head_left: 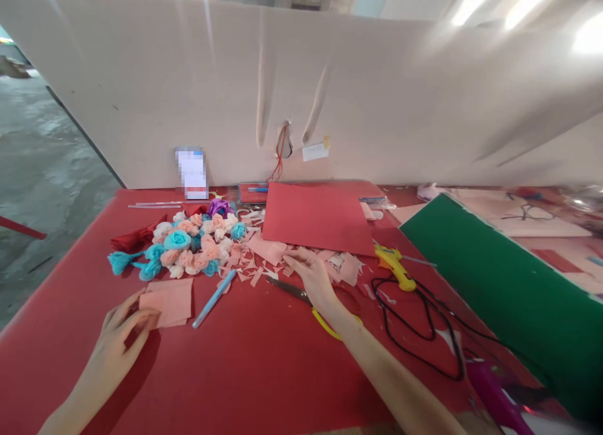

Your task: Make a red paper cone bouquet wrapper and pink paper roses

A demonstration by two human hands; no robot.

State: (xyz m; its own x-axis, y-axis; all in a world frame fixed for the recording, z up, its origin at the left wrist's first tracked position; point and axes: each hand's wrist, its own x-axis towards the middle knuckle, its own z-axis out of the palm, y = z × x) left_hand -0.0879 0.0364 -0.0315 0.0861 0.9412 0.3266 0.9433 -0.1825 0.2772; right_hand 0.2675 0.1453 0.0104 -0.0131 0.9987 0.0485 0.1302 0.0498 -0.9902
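Observation:
My left hand [125,331] has its fingers and thumb closed at the left edge of a small stack of pink paper squares [172,302] at the table's left front. My right hand [308,275] reaches over the pink paper scraps [266,250], fingers stretched out and slightly apart, with nothing visible in them. Beneath my right hand and wrist lie scissors [289,289] with yellow handles, partly covered. A light blue pen [214,299] rests between my two hands. Behind it is a pile of crepe paper flowers [195,253] in pink, blue, white and purple.
A red sheet [318,218] lies behind the scraps. On the right are a yellow glue gun [396,267], its black cord [386,322], a magenta tool [494,397] and a green board [499,297]. A phone [193,174] leans against the white partition [188,77].

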